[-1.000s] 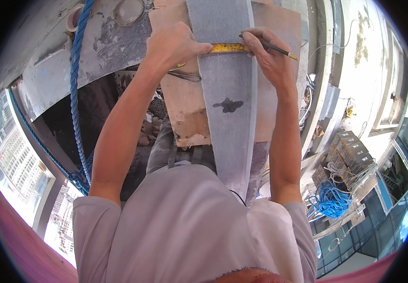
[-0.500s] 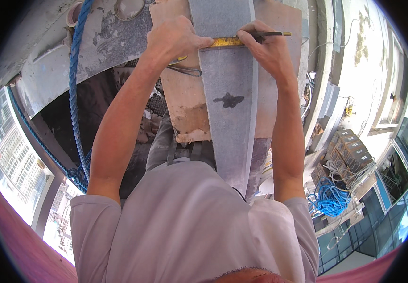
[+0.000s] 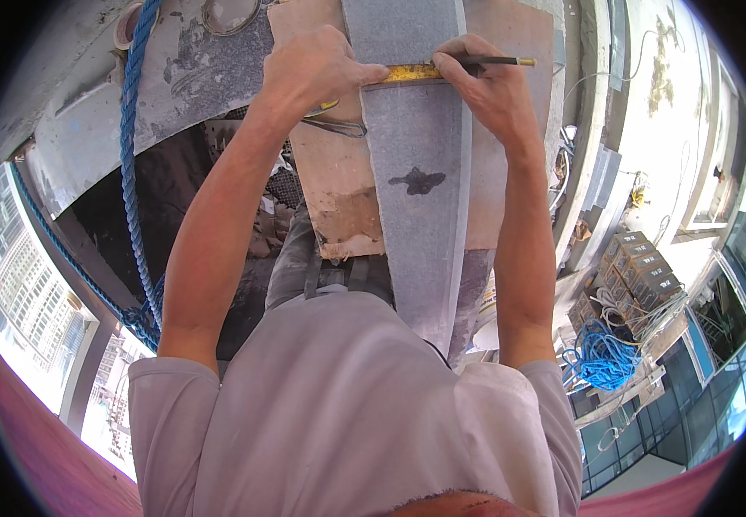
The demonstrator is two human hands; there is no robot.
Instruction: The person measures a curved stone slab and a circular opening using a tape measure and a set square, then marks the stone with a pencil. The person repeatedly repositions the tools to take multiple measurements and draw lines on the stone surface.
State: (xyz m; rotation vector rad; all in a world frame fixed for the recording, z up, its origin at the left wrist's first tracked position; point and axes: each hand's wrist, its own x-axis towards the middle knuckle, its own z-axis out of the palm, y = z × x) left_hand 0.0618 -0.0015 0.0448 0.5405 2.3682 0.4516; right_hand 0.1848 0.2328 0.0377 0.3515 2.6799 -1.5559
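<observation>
A long grey stone slab (image 3: 420,172) with a dark stain lies lengthwise on a brown board (image 3: 330,172). My left hand (image 3: 317,69) presses a yellow measuring tape (image 3: 412,73) across the slab near its far end. My right hand (image 3: 489,86) holds a thin dark pencil (image 3: 498,61), its tip at the tape on the slab's right side. Both forearms reach up from the lower edge over my grey shirt.
A blue rope (image 3: 131,155) runs down the left past a grey concrete surface (image 3: 192,69). A coil of blue rope (image 3: 601,358) and stacked boxes (image 3: 640,267) lie at the right. Buildings far below show at the left rim.
Both hands, the tape and the pencil have shifted a little farther up the slab. The pencil has swung from slanting to nearly level.
</observation>
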